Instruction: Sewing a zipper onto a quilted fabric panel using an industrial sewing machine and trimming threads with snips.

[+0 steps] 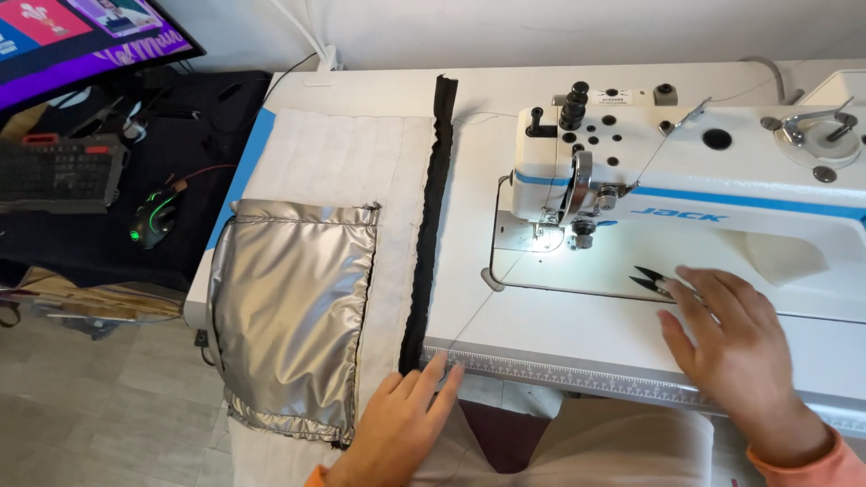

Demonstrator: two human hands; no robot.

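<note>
My left hand point(401, 419) rests flat near the table's front edge, fingertips touching the near end of a long black zipper strip point(431, 216) that runs away from me across white quilted fabric point(334, 158). A silver padded piece point(289, 316) lies on that fabric, left of the strip. My right hand point(735, 347) lies on the white sewing machine bed, fingers spread, its fingertips on small black thread snips point(651, 280). The hand does not grip them. A thin thread runs from the needle area point(550, 236) toward my left hand.
The white sewing machine point(704, 171) fills the right of the table. A printed ruler strip point(577, 379) runs along the table's front edge. To the left stand a dark side table with a keyboard point(59, 171), a glowing mouse point(152, 221) and a screen point(81, 32).
</note>
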